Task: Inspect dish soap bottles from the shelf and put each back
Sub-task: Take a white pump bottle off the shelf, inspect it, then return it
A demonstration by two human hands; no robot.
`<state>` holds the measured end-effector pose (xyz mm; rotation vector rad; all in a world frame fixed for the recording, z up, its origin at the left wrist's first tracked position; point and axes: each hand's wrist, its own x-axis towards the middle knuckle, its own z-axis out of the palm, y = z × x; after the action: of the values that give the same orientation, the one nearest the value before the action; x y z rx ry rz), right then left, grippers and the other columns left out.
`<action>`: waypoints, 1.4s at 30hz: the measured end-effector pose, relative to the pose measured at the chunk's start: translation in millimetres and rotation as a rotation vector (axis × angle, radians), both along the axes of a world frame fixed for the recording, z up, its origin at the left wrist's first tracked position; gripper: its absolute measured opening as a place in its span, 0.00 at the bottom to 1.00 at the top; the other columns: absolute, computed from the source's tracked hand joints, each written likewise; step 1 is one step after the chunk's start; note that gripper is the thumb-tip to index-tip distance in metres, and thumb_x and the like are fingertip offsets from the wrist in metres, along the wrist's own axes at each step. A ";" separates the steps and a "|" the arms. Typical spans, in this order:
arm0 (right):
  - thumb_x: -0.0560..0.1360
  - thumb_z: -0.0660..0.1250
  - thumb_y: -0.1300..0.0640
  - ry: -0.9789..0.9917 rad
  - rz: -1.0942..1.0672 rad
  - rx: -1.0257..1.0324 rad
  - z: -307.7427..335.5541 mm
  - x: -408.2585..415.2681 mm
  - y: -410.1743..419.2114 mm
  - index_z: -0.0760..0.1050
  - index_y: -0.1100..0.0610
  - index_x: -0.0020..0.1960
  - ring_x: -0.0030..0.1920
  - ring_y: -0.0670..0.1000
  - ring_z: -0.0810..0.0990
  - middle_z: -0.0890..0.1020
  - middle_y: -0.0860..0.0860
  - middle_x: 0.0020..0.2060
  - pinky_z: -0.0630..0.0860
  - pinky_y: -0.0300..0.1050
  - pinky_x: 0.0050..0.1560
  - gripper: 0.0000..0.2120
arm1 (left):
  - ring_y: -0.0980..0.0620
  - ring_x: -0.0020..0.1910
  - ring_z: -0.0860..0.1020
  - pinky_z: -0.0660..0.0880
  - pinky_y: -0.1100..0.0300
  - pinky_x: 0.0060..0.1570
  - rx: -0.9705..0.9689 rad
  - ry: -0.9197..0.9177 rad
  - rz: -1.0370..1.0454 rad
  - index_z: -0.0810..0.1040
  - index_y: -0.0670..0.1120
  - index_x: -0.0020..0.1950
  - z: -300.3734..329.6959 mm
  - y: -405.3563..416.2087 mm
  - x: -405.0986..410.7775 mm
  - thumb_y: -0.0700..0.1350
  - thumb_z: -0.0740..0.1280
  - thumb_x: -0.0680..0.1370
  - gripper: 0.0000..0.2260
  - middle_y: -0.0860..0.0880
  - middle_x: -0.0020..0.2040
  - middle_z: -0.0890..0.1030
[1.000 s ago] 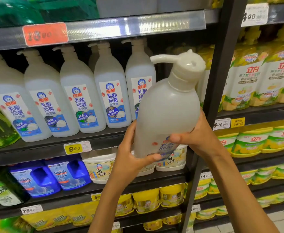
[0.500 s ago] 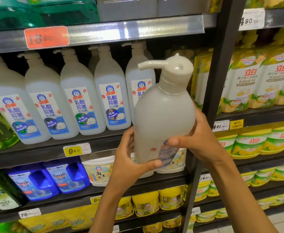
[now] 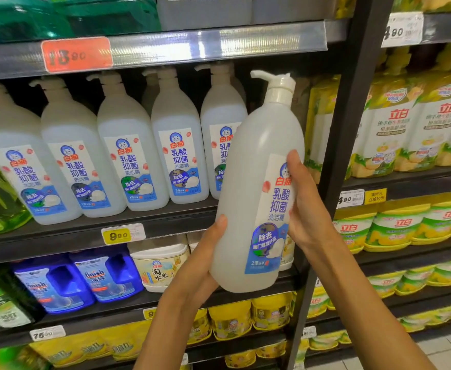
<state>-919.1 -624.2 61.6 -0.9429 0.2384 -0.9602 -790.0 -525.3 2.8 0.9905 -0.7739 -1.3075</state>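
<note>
step in hand: inspection. white pump bottle (image 3: 248,198) held off the shelf (image 3: 149,222), left hand (image 3: 197,273) cupping its base, right hand (image 3: 305,209) curled round the label side. next: likely reseat it upright in the gap beyond the fingertips.

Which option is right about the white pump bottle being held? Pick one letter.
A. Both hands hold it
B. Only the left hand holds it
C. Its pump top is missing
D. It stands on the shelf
A: the left hand cups the white pump bottle low on one side, and the right hand grips its labelled side.
</note>
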 end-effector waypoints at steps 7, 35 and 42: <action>0.67 0.72 0.45 0.244 -0.231 -0.279 -1.8 4.8 -3.9 0.64 0.50 0.70 0.56 0.53 0.82 0.79 0.53 0.59 0.82 0.52 0.51 0.35 | 0.54 0.48 0.83 0.79 0.63 0.37 -0.132 -0.262 0.233 0.76 0.62 0.56 5.9 1.2 -18.8 0.63 0.72 0.65 0.21 0.55 0.51 0.84; 0.65 0.71 0.46 0.236 -0.179 -0.223 13.6 -21.3 -51.3 0.69 0.55 0.67 0.41 0.51 0.86 0.86 0.51 0.42 0.81 0.42 0.34 0.33 | 0.52 0.58 0.80 0.79 0.59 0.48 -0.139 -0.193 0.094 0.78 0.58 0.61 -15.8 -42.4 -27.1 0.62 0.57 0.76 0.19 0.51 0.57 0.83; 0.67 0.72 0.49 0.265 -0.424 -0.521 16.3 -2.8 -80.9 0.62 0.50 0.72 0.51 0.51 0.84 0.79 0.53 0.60 0.81 0.40 0.41 0.36 | 0.61 0.50 0.81 0.78 0.68 0.40 -0.193 -0.441 0.330 0.70 0.53 0.62 -13.9 -89.9 -41.7 0.51 0.72 0.65 0.26 0.56 0.52 0.81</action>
<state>-921.9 -705.1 77.9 -1.5420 0.4352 -1.3193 -831.6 -615.2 -11.1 1.2072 -0.9990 -0.7228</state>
